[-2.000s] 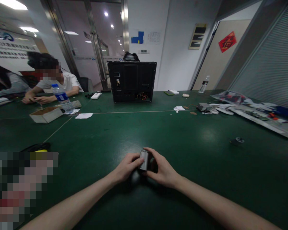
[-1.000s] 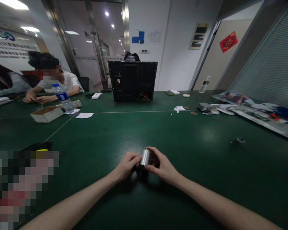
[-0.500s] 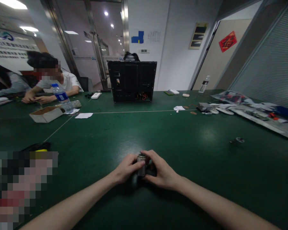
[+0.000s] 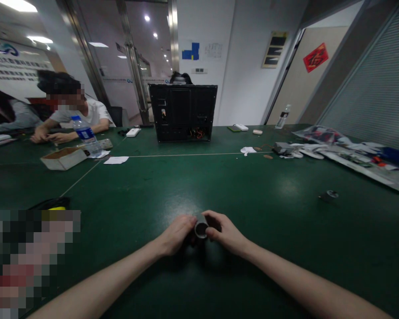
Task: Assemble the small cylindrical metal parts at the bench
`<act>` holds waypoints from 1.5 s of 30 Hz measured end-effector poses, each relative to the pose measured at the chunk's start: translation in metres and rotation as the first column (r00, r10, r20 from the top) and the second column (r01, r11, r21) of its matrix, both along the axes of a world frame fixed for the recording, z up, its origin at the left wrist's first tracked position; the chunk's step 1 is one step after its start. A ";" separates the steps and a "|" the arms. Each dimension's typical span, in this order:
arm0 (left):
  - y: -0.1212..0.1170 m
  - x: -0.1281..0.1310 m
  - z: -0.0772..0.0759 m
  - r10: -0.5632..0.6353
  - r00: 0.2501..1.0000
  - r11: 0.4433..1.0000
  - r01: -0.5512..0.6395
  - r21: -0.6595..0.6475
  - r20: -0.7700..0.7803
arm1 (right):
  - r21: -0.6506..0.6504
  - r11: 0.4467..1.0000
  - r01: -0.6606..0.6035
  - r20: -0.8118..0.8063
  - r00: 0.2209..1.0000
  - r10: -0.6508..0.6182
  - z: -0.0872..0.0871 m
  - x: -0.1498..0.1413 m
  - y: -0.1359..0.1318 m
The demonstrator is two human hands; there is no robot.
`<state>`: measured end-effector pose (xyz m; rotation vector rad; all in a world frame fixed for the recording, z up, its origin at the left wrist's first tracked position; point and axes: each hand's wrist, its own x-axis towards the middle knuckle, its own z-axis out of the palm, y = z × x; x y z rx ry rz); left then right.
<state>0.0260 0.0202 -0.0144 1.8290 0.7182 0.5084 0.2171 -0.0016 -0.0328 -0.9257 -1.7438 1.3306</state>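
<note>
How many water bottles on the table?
2. One clear plastic water bottle stands on the left, near the seated person in a white T-shirt; another stands at the far right edge. More could be hidden behind the black computer case.

The metal cylinder is a dull silver with a dark round end, set against the deep green of the tabletop, which thin pale lines cross. Farther along, the computer case is plain black, with orange and red wires showing low on its back. The seated co-worker's T-shirt is white, and the water bottle nearby has a blue label. The open carton is white outside and brown inside. Blue paper patches mark the white wall, and a red sign hangs on the beige door.
</note>
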 end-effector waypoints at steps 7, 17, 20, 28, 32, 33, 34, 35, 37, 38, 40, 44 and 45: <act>0.001 -0.002 -0.002 -0.022 0.999 1.000 0.022 -0.013 0.031 | -0.058 0.998 0.000 -0.049 0.999 -0.003 0.000 -0.002 -0.001; 0.004 -0.003 -0.002 0.050 0.999 0.986 -0.052 0.160 0.011 | 0.410 0.910 0.063 0.236 0.956 -0.172 0.002 0.003 -0.004; 0.002 0.000 -0.001 0.120 0.991 0.964 -0.101 0.245 -0.066 | 0.505 0.863 -0.004 0.266 0.952 -0.151 0.004 0.003 -0.004; 0.001 0.004 0.005 0.225 0.965 0.933 -0.174 0.314 -0.133 | 0.532 0.847 0.014 0.225 0.962 -0.157 0.016 0.005 -0.005; -0.001 0.005 0.006 0.194 0.968 0.925 -0.126 0.357 -0.159 | 0.498 0.862 0.090 0.161 0.968 -0.194 0.018 0.004 -0.004; -0.001 0.005 0.006 0.187 0.967 0.922 -0.111 0.370 -0.175 | 0.486 0.868 0.105 0.153 0.967 -0.203 0.018 0.004 -0.003; -0.001 0.005 0.006 0.180 0.965 0.920 -0.096 0.381 -0.190 | 0.473 0.874 0.114 0.148 0.967 -0.207 0.018 0.003 -0.003; -0.001 0.006 0.006 0.177 0.963 0.917 -0.086 0.389 -0.203 | 0.462 0.879 0.117 0.146 0.968 -0.206 0.017 0.002 -0.003; -0.001 0.006 0.006 0.174 0.960 0.916 -0.077 0.394 -0.217 | 0.447 0.886 0.123 0.143 0.968 -0.206 0.017 0.001 -0.003; -0.001 0.006 0.006 0.171 0.960 0.917 -0.073 0.392 -0.221 | 0.444 0.887 0.129 0.138 0.968 -0.210 0.018 0.001 -0.003; -0.001 0.006 0.005 0.168 0.961 0.921 -0.073 0.383 -0.221 | 0.448 0.880 0.156 0.118 0.966 -0.231 0.019 0.002 -0.002; -0.001 0.007 0.003 0.207 0.960 0.915 -0.122 0.385 -0.188 | 0.463 0.854 0.236 0.104 0.943 -0.317 0.022 0.007 0.003; -0.001 0.007 0.002 0.231 0.957 0.909 -0.148 0.390 -0.176 | 0.462 0.855 0.237 0.130 0.935 -0.330 0.021 0.009 0.004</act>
